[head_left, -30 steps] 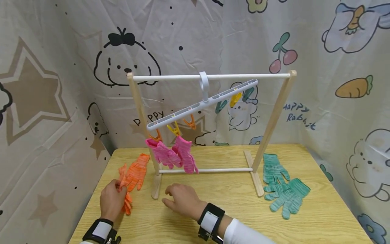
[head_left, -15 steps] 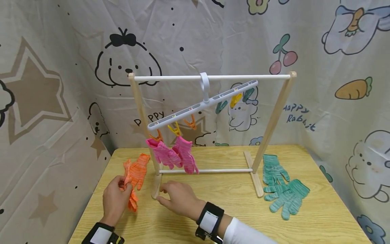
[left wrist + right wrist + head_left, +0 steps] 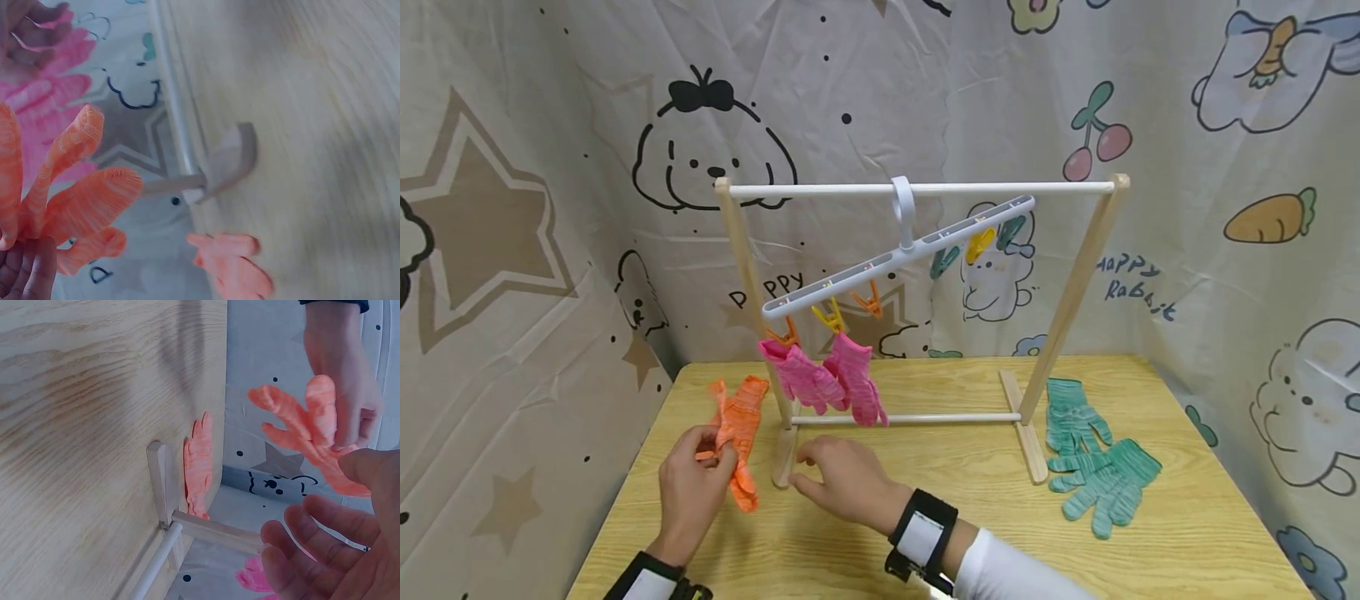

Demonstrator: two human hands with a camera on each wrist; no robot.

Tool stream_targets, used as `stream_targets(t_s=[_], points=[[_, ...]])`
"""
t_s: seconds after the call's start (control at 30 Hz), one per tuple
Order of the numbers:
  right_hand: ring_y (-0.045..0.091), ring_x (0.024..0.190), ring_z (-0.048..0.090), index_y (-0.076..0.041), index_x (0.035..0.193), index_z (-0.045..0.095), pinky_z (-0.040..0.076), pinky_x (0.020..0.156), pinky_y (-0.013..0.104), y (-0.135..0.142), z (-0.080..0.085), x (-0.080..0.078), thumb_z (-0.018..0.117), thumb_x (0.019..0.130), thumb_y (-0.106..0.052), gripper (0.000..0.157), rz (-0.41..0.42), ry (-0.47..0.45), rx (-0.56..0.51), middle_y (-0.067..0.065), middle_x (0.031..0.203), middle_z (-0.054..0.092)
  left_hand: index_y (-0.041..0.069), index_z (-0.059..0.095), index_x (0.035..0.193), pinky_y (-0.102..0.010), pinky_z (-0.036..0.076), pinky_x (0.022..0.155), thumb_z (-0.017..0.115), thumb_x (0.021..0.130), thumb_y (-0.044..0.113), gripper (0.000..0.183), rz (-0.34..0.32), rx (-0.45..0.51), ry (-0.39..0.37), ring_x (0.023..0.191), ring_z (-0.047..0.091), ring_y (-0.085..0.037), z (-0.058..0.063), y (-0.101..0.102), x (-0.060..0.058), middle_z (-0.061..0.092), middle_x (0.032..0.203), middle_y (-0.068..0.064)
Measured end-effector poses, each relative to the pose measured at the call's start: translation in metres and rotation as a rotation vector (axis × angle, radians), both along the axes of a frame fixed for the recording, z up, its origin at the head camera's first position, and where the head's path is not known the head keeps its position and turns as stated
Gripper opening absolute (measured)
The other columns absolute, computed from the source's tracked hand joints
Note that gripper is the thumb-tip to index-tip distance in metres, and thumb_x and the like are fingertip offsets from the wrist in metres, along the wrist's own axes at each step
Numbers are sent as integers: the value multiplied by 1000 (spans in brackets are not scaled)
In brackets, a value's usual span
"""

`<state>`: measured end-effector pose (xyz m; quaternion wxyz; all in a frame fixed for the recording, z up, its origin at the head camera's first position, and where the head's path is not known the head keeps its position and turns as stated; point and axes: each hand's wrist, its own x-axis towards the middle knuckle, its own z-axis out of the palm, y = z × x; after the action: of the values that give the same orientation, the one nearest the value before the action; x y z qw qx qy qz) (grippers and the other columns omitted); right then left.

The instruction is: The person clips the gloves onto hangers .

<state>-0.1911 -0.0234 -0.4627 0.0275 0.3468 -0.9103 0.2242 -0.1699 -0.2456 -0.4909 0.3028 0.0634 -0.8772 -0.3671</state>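
Note:
My left hand (image 3: 688, 487) pinches an orange knitted glove (image 3: 306, 425) between thumb and fingers, above the table's left part. In the left wrist view its fingers splay out loosely. Another orange glove (image 3: 199, 465) lies flat on the table, partly behind the held one in the head view. My right hand (image 3: 853, 485) hovers in front of the rack's left foot, fingers loosely bent, holding nothing. Two pink gloves (image 3: 857, 379) hang from an orange clip (image 3: 785, 334) and a yellow clip (image 3: 829, 318) on a light grey hanger (image 3: 842, 279).
A wooden rack with a white top bar (image 3: 820, 192) carries the tilted hanger. A bare orange clip (image 3: 871, 302) hangs beside the pink gloves, with teal and yellow clips (image 3: 980, 246) at the far end. Two green gloves (image 3: 1112, 483) lie right of the rack on the table (image 3: 970, 542).
My left hand has carried the orange glove rightward and slightly up, toward the right hand. The right hand has shifted slightly left and away from me.

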Motion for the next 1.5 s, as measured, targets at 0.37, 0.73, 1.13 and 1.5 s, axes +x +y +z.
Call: stream_targets(t_s=[0.37,0.73,1.13,1.5], points=[[7,87,70,-15,109,74,53,67,23,9,8,-4,66,96,-40,29,-13,29,14,-5,98,75,-3,67,97,1,46,69,69,81,-7,17,-109,14,118,83,52,13,22,19,6,69,90,-14],[8,90,70,-16,109,73,53,66,21,16,17,-4,65,97,-39,27,0,39,3,-4,102,75,0,67,95,-1,47,71,70,77,-12,22,-200,-25,212,82,56,12,31,28,10,69,89,-9],[12,94,71,-13,112,73,57,75,28,24,34,-5,67,97,-36,28,4,100,-38,-2,103,76,0,68,93,-4,50,72,70,74,-14,24,-277,-73,349,81,62,2,42,38,12,69,88,-7],[12,93,71,-13,108,72,57,74,28,35,42,-7,66,97,-38,28,-2,157,-53,-2,102,75,1,70,94,-5,51,72,71,73,-15,26,-324,-73,388,82,62,1,53,49,10,69,89,-8]])
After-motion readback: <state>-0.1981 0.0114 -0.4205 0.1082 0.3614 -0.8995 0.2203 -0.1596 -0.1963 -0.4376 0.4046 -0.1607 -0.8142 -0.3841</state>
